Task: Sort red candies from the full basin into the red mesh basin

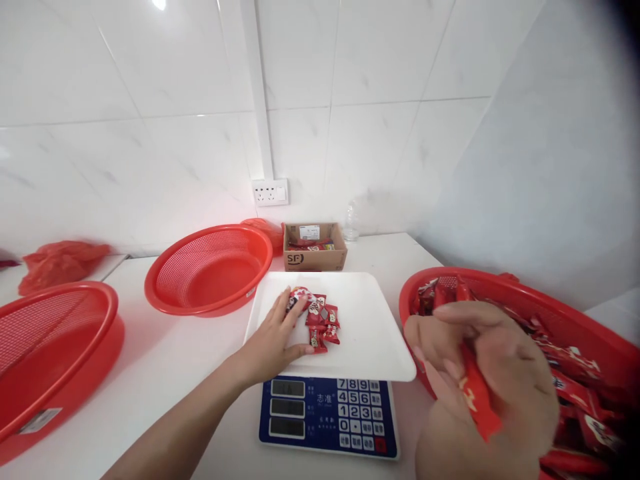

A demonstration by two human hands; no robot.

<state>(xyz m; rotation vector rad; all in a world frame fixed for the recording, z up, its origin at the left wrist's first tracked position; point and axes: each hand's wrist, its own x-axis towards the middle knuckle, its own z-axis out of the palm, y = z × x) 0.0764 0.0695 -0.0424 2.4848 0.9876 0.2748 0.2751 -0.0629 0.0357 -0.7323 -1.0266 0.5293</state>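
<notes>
Small red snack packets (pixel 324 317) lie in a loose group on the white tray (pixel 365 347) of a digital scale. My left hand (pixel 277 333) reaches in from the left with its fingers spread. Its fingertips touch the left side of that group, and one packet is partly covered by them. At the right, my right hand (pixel 493 373) is closed around a red snack packet (pixel 477 400) whose lower end sticks out below the fingers. It hovers over the near side of a red basket (pixel 500 277) filled with similar packets. Motion blurs this hand somewhat.
The scale's blue keypad panel (pixel 327 433) faces me. Two red mesh baskets (pixel 207 273) stand to the left. Behind the tray are a small cardboard box (pixel 325 260) with packets and a clear bottle (pixel 351 223). A red plastic bag (pixel 65 260) lies far left.
</notes>
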